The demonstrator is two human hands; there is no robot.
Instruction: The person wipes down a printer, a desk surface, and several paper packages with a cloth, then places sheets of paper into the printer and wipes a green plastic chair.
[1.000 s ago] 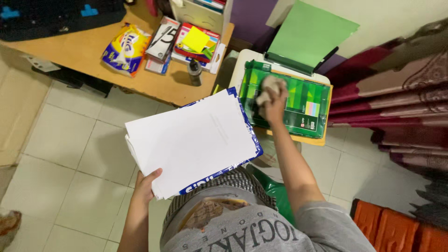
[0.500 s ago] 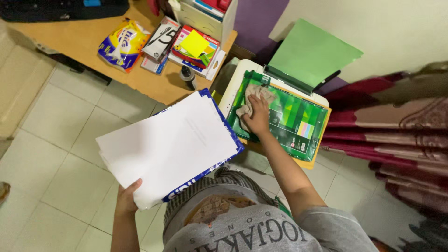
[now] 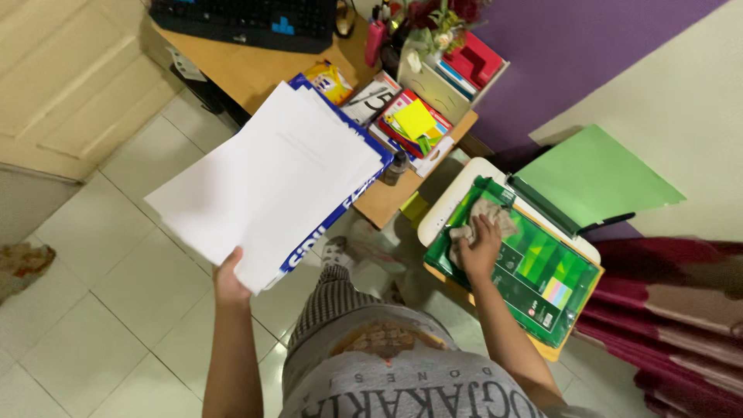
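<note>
Clearly the step in hand is wiping; the right hand (image 3: 480, 249) lies palm down with fingers pressed on a crumpled beige cloth (image 3: 481, 219), which rests on the near end of a green plastic-wrapped ream of paper (image 3: 534, 272); the ream lies flat under and beyond that hand, on top of a white printer (image 3: 457, 200). Its long axis runs diagonally, from the end under the cloth away to the right of the hand and back toward the person's side, its far corner pointing at the dark red patterned curtain (image 3: 673, 325). By my judgement the next move calls for firm downward pressure and a sweep along that diagonal, so the slick wrapper does not slide off the printer. To the left, the left hand (image 3: 230, 280) pinches the near corner of a stack of white paper sheets in a blue-edged wrapper (image 3: 267, 182), thumb on top, holding it raised and tilted. Beyond both hands stand a wooden desk (image 3: 248, 73) with a black keyboard (image 3: 248, 19) and a light green sheet (image 3: 596, 178) upright in the printer tray.
</note>
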